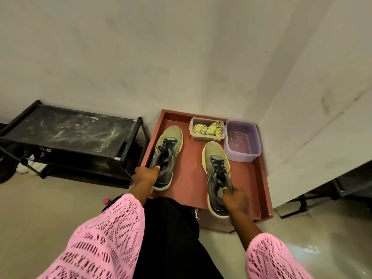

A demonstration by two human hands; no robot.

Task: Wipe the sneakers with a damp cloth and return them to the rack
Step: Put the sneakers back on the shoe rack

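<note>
Olive-green sneakers sat toes-forward in a red tray (263, 178). Her left hand (145, 175) gripped the left sneaker (171, 137) at its heel collar; her right hand (236, 200) pinched the right sneaker (213, 152) likewise. A yellow cloth (209, 128) lay in a clear tub, the black rack (66, 130) alongside.

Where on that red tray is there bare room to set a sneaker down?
Bare tray floor lies between the left sneaker and right sneaker, and ahead of the left one. The far right corner is crowded: cloth box beside purple tub.
</note>
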